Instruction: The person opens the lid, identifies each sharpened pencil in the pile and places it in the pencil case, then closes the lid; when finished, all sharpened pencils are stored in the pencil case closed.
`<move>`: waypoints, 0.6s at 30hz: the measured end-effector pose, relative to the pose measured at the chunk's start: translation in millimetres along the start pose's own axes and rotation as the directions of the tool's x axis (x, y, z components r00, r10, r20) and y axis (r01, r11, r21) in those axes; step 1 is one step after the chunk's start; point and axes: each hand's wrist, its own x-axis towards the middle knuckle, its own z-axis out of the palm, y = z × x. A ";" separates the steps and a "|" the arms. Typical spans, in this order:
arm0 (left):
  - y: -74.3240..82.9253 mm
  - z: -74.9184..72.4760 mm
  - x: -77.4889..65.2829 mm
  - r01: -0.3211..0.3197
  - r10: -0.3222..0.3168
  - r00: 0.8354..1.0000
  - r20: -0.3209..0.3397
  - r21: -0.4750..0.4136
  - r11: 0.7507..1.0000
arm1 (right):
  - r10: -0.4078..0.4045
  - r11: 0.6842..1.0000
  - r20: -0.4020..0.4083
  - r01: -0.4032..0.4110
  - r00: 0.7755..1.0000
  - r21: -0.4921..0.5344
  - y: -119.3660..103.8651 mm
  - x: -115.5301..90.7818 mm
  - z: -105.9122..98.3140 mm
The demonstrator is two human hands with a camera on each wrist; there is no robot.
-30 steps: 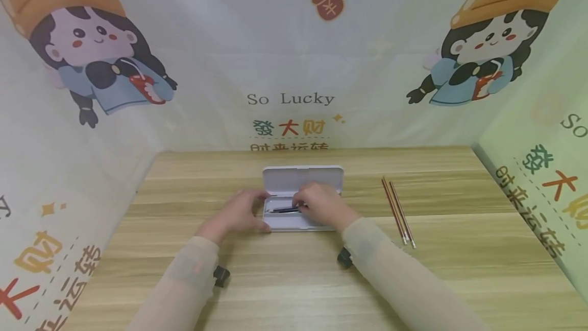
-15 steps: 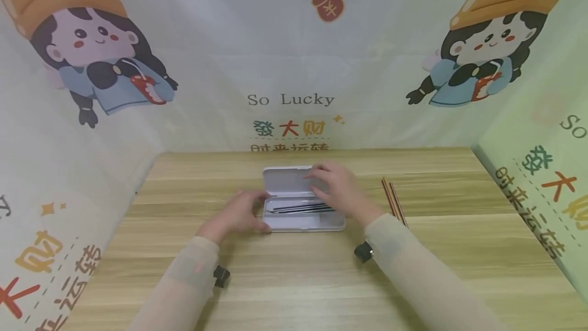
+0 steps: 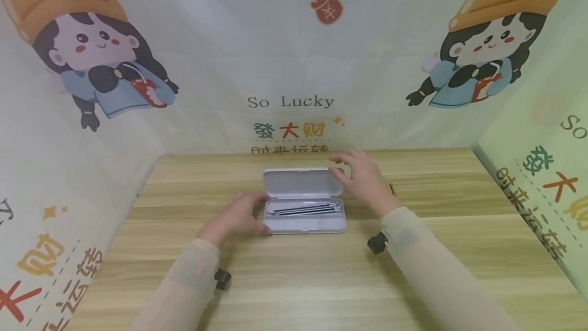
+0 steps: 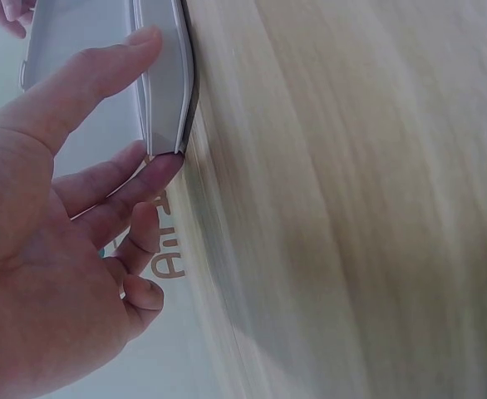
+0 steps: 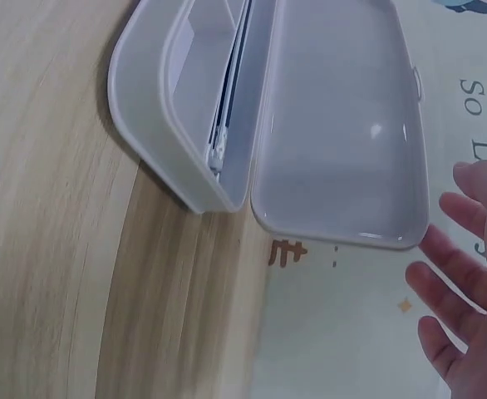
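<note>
A white pencil case (image 3: 294, 224) stands open on the table, its lid (image 3: 298, 184) raised at the back. Dark striped pencils (image 3: 303, 210) lie in the long rear compartment. My left hand (image 3: 241, 213) grips the case's left end; in the left wrist view the thumb (image 4: 115, 66) presses one side and two fingertips meet the back corner. At the lid's upper right corner is my right hand (image 3: 365, 178), holding nothing. Its fingers (image 5: 455, 270) are spread and loosely bent, fingertips right at the lid's edge in the right wrist view.
A pencil end (image 3: 392, 189) shows beyond my right wrist; the arm hides the rest. The wooden table (image 3: 294, 285) reaches back to a printed cloth wall (image 3: 211, 91), with more cloth on both sides. Black wrist cameras (image 3: 378, 242) sit under the sleeves.
My right hand has come out of the rear compartment and moved up and right to the lid's corner, leaving the dark pencils inside in full view. The left hand stays at the case's left end.
</note>
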 end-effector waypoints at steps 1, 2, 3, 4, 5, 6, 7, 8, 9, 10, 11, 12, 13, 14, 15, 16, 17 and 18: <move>-0.1 0.6 0.1 0.000 0.000 1.000 -0.001 0.002 1.000 | -0.006 1.000 0.003 0.006 1.000 -0.001 1.3 -0.5 -0.2; -0.2 1.0 0.2 0.001 -0.001 1.000 -0.001 0.002 1.000 | -0.010 1.000 0.006 0.010 1.000 -0.002 2.6 -1.0 -0.3; -0.6 1.5 0.3 0.000 0.000 1.000 -0.002 0.004 1.000 | -0.013 1.000 0.006 0.013 1.000 -0.003 3.6 -1.4 -0.2; -0.9 1.8 0.2 0.002 -0.002 1.000 -0.002 0.005 1.000 | -0.016 1.000 0.005 0.016 1.000 -0.002 4.4 -1.8 0.0; -0.8 1.9 0.0 0.002 -0.002 1.000 -0.003 0.003 1.000 | -0.021 1.000 0.005 0.020 1.000 0.000 5.1 -2.1 0.0; -0.6 1.9 -0.2 0.001 -0.001 1.000 -0.004 0.003 1.000 | -0.024 1.000 0.004 0.024 1.000 0.002 5.7 -2.7 0.0; -0.4 1.9 -0.5 0.000 0.000 1.000 -0.006 0.003 1.000 | -0.026 1.000 0.003 0.026 1.000 0.004 6.1 -3.3 0.0; -0.2 1.7 -0.8 -0.002 0.002 1.000 -0.007 0.000 1.000 | -0.030 1.000 0.000 0.030 1.000 0.008 6.5 -3.9 -0.1; -0.2 1.8 -1.0 -0.004 0.004 1.000 -0.009 -0.001 1.000 | -0.035 0.999 -0.002 0.035 0.999 0.014 6.8 -4.4 -0.2; 0.3 1.7 -1.2 -0.003 0.003 1.000 -0.011 -0.003 1.000 | -0.039 0.999 -0.002 0.039 0.999 0.023 7.0 -4.8 -0.4; 0.6 1.4 -1.4 -0.005 0.005 1.000 -0.012 -0.004 1.000 | -0.046 0.998 -0.002 0.046 0.999 0.031 7.1 -5.3 -0.7; 0.5 1.5 -1.4 -0.004 0.004 1.000 -0.015 -0.004 1.000 | -0.051 0.998 0.000 0.051 0.999 0.043 6.8 -5.8 -1.0; 0.7 1.4 -1.6 -0.005 0.005 1.000 -0.017 -0.001 1.000 | -0.052 0.997 0.003 0.052 0.999 0.061 6.7 -6.2 -1.4; 0.9 1.3 -1.8 -0.006 0.006 1.000 -0.019 0.001 1.000 | -0.052 0.996 0.008 0.052 0.999 0.077 6.3 -6.7 -2.0; 0.8 1.3 -1.8 -0.005 0.005 1.000 -0.021 0.006 1.000 | -0.049 0.995 0.014 0.048 0.999 0.092 5.9 -7.2 -2.7; 0.9 1.3 -1.8 -0.001 0.001 1.000 -0.022 0.009 1.000 | -0.045 0.993 0.021 0.043 0.999 0.107 5.6 -7.7 -3.3; 0.9 1.5 -1.7 0.003 -0.003 1.000 -0.023 0.012 1.000 | -0.041 0.992 0.029 0.037 0.999 0.118 5.4 -8.1 -3.9; 0.7 1.7 -1.6 0.003 -0.002 1.000 -0.025 0.019 1.000 | -0.036 0.991 0.039 0.031 0.999 0.128 5.1 -8.4 -4.4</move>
